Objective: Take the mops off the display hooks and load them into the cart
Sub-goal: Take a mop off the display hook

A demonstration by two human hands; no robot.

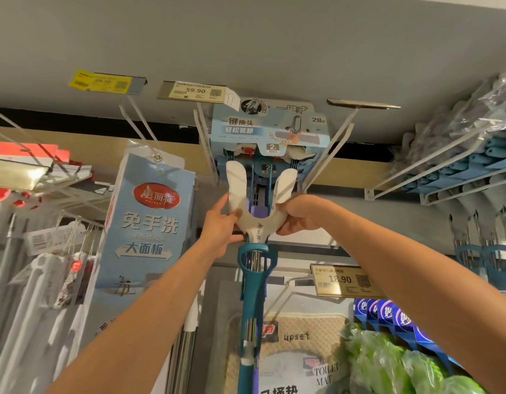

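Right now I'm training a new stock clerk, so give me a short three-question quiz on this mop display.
1. True or false: both hands grip the white Y-shaped fork of the teal-handled mop.
2. Which price shows on the beige shelf tag directly above the mop's blue cardboard header? A) 18.90 B) 59.90 C) 5.00
3. Fill in: the tall blue boxed mop panel hangs on the ___ side of the held mop.

Key: 1 true, left hand and right hand both hold it. 2 B. 3 left.
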